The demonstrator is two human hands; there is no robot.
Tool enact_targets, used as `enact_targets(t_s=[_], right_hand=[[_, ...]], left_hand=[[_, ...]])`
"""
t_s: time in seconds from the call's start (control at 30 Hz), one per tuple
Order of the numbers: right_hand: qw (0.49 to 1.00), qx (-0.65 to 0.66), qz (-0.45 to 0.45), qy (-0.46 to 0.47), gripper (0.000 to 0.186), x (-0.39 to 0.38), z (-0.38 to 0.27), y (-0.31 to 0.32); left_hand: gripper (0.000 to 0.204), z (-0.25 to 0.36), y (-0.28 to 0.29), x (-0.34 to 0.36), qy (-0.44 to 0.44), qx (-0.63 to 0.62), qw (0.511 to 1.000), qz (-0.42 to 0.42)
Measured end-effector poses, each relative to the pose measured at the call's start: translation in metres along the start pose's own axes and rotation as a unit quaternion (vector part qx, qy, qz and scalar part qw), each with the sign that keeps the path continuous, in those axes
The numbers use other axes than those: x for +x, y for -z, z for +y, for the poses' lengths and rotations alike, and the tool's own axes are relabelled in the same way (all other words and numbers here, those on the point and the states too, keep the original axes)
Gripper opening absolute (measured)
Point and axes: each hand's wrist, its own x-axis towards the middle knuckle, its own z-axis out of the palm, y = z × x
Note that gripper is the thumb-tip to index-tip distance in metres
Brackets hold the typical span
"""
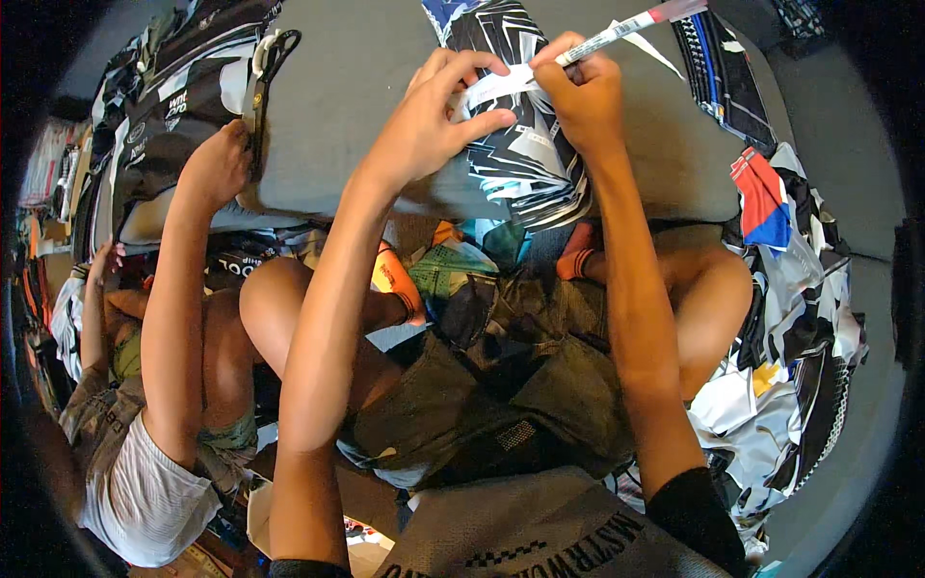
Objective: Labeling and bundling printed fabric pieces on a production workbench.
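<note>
A bundle of folded black, white and blue patterned fabric (527, 178) lies on the grey padded surface in front of me, with a white strip (491, 89) across it. My left hand (434, 130) rests over the bundle's left side, fingers spread and curved, thumb and fingertips touching it around the strip. My right hand (583, 101) grips a slim white pen (617, 31) with a pinkish end, angled up to the right, its lower end at the strip and hidden by my fingers.
Co-worker's hand (217, 164) is beside dark garments (164, 116) and a black-handled tool (268, 53) at left. Another person's arm (94, 308) shows farther left. Piled black, white and red clothing (780, 289) lines the right edge. My bent legs and socked feet are beneath the padded surface's edge (665, 202).
</note>
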Motion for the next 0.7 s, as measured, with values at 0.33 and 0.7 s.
enact_targets(t_s=[0.33, 0.7], right_hand=[[0.999, 0.034, 0.017, 0.017, 0.004, 0.0019, 0.0079, 0.0002], [0.998, 0.048, 0.03, 0.008, 0.005, 0.0, 0.0054, 0.0002]], left_hand=[[0.037, 0.0004, 0.0007, 0.001, 0.005, 0.004, 1.0, -0.005], [0.037, -0.0009, 0.0023, 0.0002, 0.011, -0.005, 1.0, -0.012]])
